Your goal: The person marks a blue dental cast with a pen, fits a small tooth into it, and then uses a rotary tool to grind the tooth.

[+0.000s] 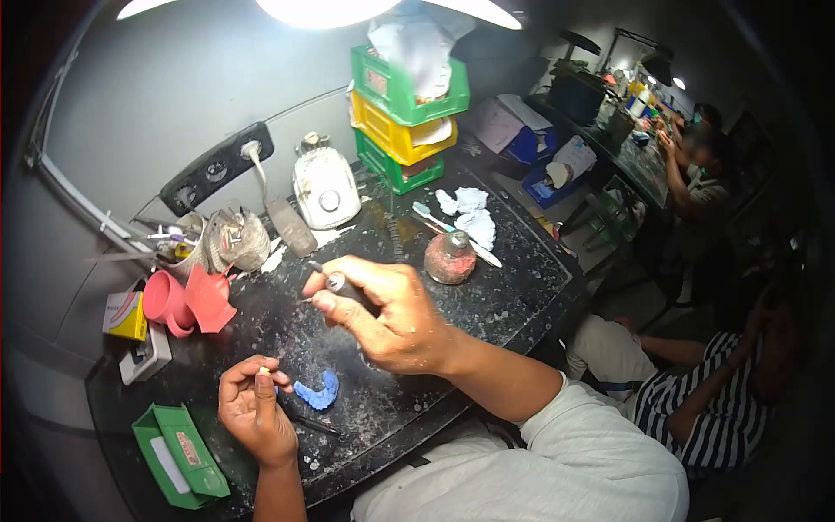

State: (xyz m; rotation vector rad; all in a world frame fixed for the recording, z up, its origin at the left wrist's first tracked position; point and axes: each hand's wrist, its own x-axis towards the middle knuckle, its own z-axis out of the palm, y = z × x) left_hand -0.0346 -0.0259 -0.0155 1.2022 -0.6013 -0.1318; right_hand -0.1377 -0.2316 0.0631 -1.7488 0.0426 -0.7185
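My left hand (259, 409) is closed, thumb and fingertips pinching a small cream tooth-like piece (264, 371). Raised over the middle of the bench, my right hand (387, 313) wraps round a dark cylindrical tool (344, 287) with a round metal end facing me. Just right of my left fingertips lies a blue horseshoe-shaped dental piece (320, 391). Below it a thin black pen-like tool (315, 424) rests on the dark, dusty bench (383, 435), partly hidden behind my left hand.
Pink cups (167, 300) and a green bin (183, 457) stand at left. Behind are a power strip (216, 170), a white dusty device (326, 187) and stacked bins (403, 126). A red-and-grey pot (450, 258), toothbrush (435, 219) and crumpled tissue (474, 217) lie right. People sit at right.
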